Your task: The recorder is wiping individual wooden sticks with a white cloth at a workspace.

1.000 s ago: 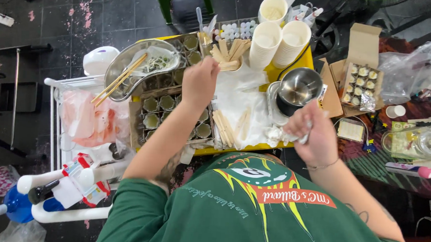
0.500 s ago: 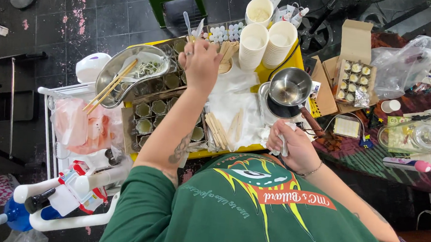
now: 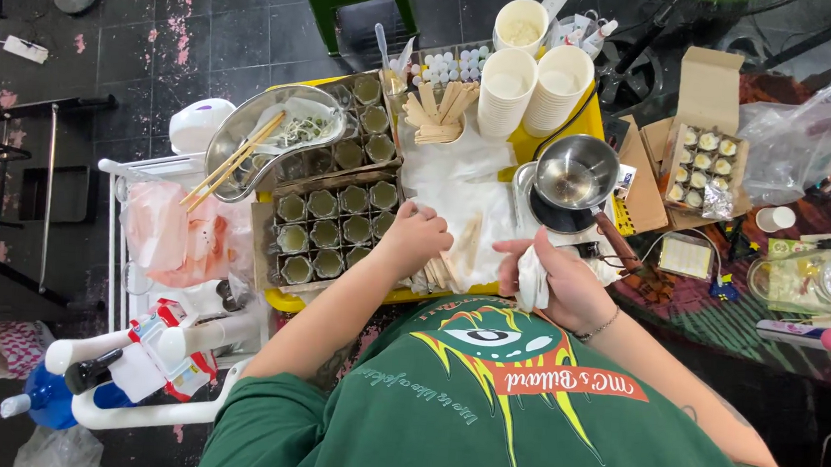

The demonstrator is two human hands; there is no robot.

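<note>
saucepan (image 3: 575, 171): glossy metal; sticks (image 3: 440, 100): matt wood; cups (image 3: 506, 90): smooth paper; wipe (image 3: 532, 279): soft white cloth

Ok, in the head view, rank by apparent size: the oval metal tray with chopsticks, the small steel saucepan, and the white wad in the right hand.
1. Oval metal tray, clearly the largest.
2. Small steel saucepan.
3. White wad in the right hand, smallest, though it is partly hidden by the fingers and sits nearer the camera.

Bare white sheet (image 3: 456, 193) between cup tray (image 3: 334, 229) and steel pot (image 3: 573, 174).
</note>
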